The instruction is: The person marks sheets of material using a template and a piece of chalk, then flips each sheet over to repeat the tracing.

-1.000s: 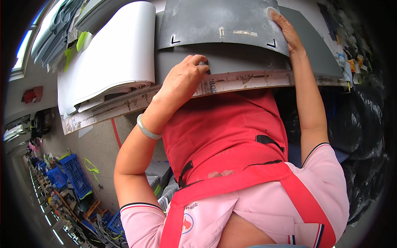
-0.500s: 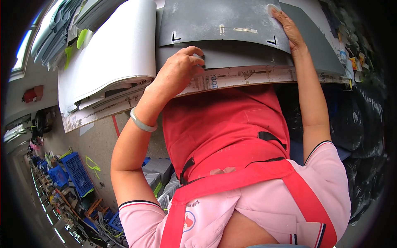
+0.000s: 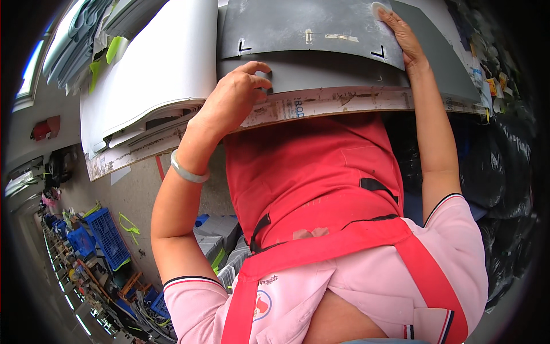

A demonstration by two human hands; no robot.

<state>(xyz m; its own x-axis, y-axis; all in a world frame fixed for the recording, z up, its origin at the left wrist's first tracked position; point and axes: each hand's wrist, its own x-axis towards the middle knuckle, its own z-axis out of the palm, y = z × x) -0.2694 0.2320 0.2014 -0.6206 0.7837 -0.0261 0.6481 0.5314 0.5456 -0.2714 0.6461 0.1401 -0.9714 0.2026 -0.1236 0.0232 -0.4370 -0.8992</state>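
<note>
Concrete floor (image 3: 137, 198) below and left of the hands; blue plastic crates (image 3: 106, 238) at lower left; bright window (image 3: 31, 71) at far left; black bags (image 3: 504, 189) right.

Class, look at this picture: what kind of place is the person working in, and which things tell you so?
Probably a workshop or small factory: grey sheets on a worn workbench, stacked white sheets, blue crates along the floor.

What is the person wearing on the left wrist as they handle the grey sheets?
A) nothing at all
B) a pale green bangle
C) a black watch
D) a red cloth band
B: a pale green bangle circles the wrist just below the left hand, whose fingers rest at the near edge of the grey sheet on the worktable.
</note>
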